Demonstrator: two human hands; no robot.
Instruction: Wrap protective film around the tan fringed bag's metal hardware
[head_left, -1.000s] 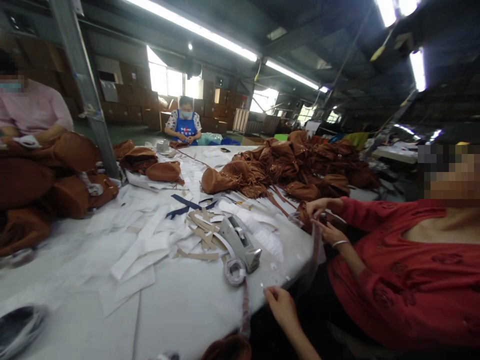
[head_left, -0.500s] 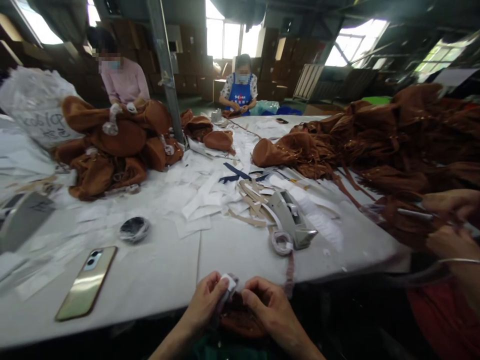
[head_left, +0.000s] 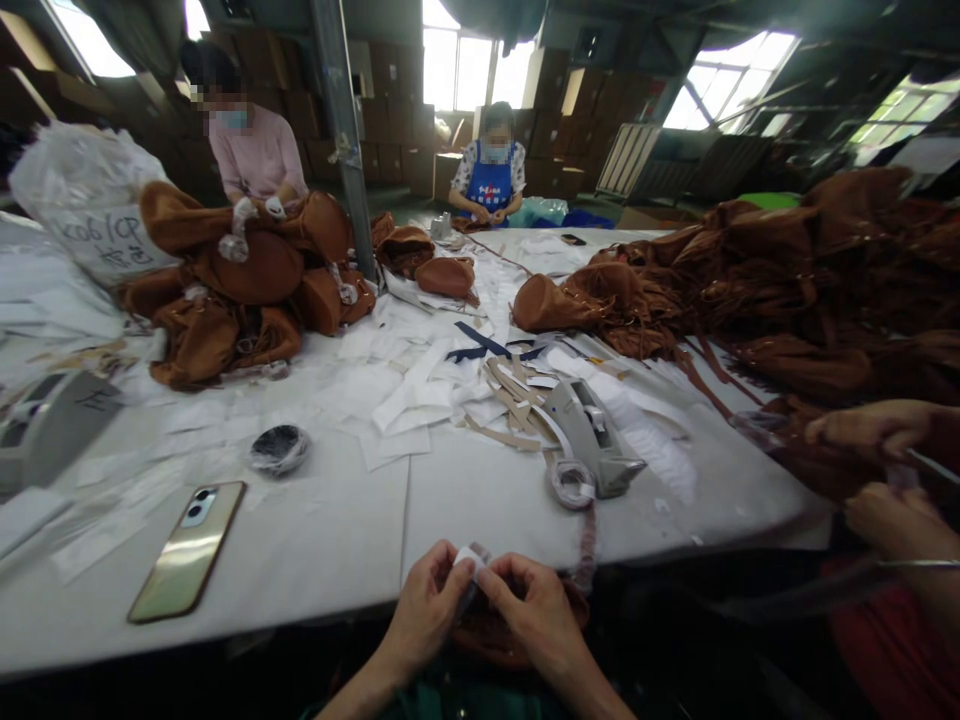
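Close to my body at the table's front edge, my left hand (head_left: 431, 607) is closed with thumb and fingers on a small piece of white padding (head_left: 471, 556), which has something clear and plastic-like around it. My right hand (head_left: 529, 612) pinches the right side of the same white piece, so the fingertips of both hands nearly meet. Beneath them a brown bag (head_left: 487, 640) lies in my lap, mostly hidden by my hands and wrists. Just beyond my right hand, a strip of plastic wrap (head_left: 587, 545) hangs over the table edge.
A grey tape dispenser (head_left: 592, 440) and a tape roll (head_left: 572, 484) stand ahead. Left are a phone (head_left: 187, 550) and a wrapped black coil (head_left: 278, 450). Brown bags (head_left: 810, 270) pile up right; more (head_left: 247, 270) lie left. A co-worker's hands (head_left: 892, 510) work at right; two people sit opposite.
My right hand has moved in to the left and now pinches the white piece, where its fingertips were apart from it before. The view has shifted slightly.
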